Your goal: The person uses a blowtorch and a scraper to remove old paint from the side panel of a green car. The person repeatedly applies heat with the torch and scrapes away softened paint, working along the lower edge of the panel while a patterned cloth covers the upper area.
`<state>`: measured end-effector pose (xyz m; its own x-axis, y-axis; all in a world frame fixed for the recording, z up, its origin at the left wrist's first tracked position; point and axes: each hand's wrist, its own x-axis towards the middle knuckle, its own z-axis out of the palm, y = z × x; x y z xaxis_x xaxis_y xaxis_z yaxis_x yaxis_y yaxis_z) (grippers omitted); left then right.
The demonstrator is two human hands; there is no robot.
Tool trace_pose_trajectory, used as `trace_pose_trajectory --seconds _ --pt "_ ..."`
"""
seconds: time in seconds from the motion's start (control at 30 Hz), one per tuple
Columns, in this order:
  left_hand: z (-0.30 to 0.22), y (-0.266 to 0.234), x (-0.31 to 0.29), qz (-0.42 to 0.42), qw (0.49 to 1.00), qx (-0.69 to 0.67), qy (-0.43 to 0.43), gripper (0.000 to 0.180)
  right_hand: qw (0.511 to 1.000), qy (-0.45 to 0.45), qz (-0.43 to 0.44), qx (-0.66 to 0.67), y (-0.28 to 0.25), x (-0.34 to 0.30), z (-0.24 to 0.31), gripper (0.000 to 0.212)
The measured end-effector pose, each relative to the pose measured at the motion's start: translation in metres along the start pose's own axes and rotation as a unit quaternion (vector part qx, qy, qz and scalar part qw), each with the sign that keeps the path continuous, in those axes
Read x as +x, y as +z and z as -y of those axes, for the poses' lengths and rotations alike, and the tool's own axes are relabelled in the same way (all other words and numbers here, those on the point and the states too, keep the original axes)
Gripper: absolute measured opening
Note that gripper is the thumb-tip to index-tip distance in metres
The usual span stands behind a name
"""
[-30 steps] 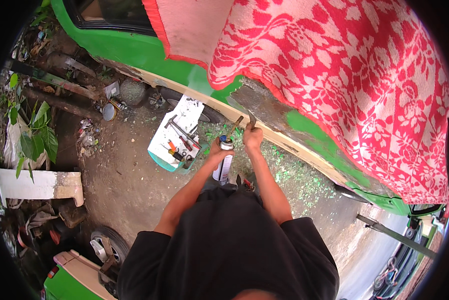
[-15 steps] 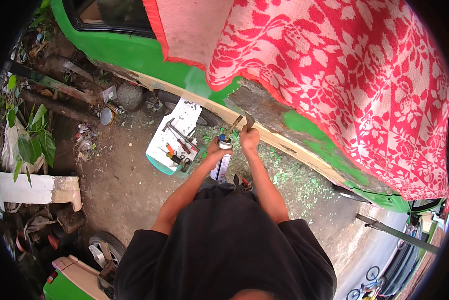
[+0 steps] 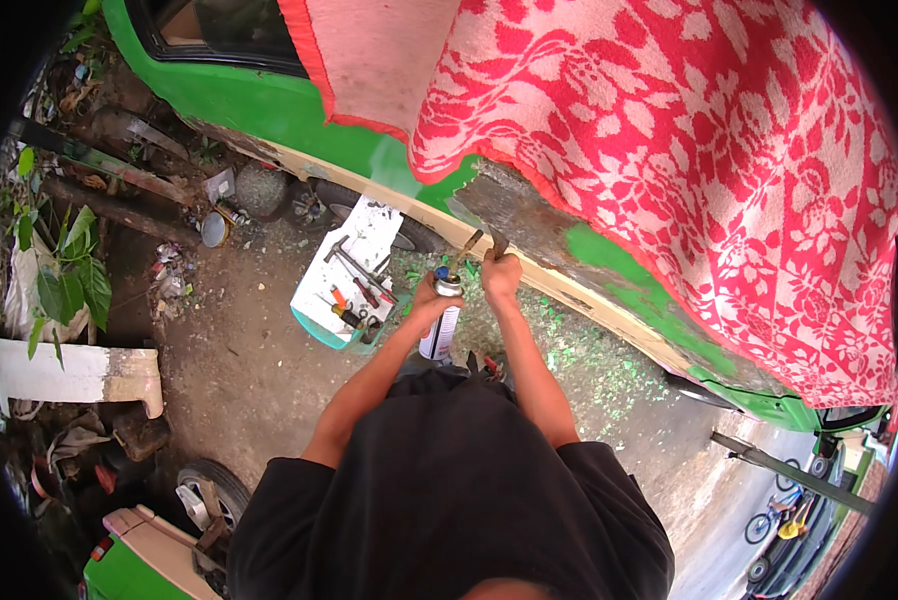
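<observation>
Near side of green car [image 3: 259, 105]: left hand [image 3: 427, 304] clamped on torch canister [image 3: 436, 338], nozzle [image 3: 472, 242] toward cream sill [image 3: 569, 298]; right hand [image 3: 502, 276] closed on probable scraper [image 3: 498, 241], blade small. Best keep nozzle clear of right hand, far-right floral blanket [image 3: 649, 180].

Nothing legible for us. White cylindrical can with a silver top and blue knob [image 3: 437, 338]: small dark print on its side, too tiny and blurred for us to make out a word or number. White flat sheet [image 3: 325, 278] left of the can: dark specks, which we can't read as letters either.
</observation>
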<state>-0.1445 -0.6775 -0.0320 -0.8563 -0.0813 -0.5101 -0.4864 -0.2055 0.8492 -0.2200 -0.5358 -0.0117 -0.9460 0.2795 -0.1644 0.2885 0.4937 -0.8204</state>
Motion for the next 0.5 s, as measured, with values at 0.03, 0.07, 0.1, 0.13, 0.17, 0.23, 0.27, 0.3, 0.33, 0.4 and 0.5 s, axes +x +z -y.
trace_pose_trajectory --seconds 0.03,0.07,0.1,0.13,0.17,0.23,0.27,0.3,0.33,0.4,0.5 --pt "-0.0007 -0.0002 0.002 -0.007 1.0 0.021 -0.001 0.055 1.0 0.016 0.009 -0.005 0.0004 0.0004 -0.0004 0.035" --pt "0.0009 0.0001 0.0004 -0.01 0.999 0.033 0.002 0.055 0.999 0.044 -0.016 -0.022 0.0009 -0.0001 -0.001 0.036" --pt "0.0 0.0005 0.003 -0.003 0.999 0.044 0.004 0.055 0.998 0.051 -0.007 -0.02 0.0012 0.0005 -0.001 0.036" --pt "0.0 0.0004 0.0031 -0.004 0.999 0.038 0.011 0.055 0.996 0.074 -0.026 -0.034 0.0015 -0.0002 -0.0012 0.036" --pt "-0.0003 0.0 0.0028 0.002 0.999 0.031 0.006 0.055 0.996 0.07 -0.034 -0.032 0.0014 -0.0001 -0.0008 0.036" --pt "-0.0013 0.0001 0.0007 0.014 1.0 -0.003 0.0 0.054 0.999 0.036 -0.024 -0.03 0.0005 -0.0004 0.0005 0.036" --pt "-0.0033 0.0004 0.001 0.009 1.0 -0.003 -0.002 0.054 1.0 -0.008 -0.028 -0.011 -0.0004 -0.0005 0.0011 0.036" --pt "-0.006 0.0008 0.0021 0.005 1.0 -0.001 0.001 0.054 0.999 0.017 -0.01 -0.03 -0.001 0.0006 0.0022 0.037" --pt "-0.0052 0.0014 -0.0017 0.001 1.0 0.01 -0.021 0.054 0.997 0.058 -0.023 -0.037 -0.0029 0.0005 0.0018 0.037" --pt "-0.008 0.0018 -0.0015 -0.009 1.0 0.025 0.001 0.055 0.994 0.107 -0.005 -0.022 -0.005 0.0034 0.0012 0.037" --pt "-0.0046 0.0004 -0.0062 -0.007 0.999 0.04 -0.017 0.056 0.999 0.042 -0.016 0.001 -0.0052 0.0041 -0.0019 0.038"
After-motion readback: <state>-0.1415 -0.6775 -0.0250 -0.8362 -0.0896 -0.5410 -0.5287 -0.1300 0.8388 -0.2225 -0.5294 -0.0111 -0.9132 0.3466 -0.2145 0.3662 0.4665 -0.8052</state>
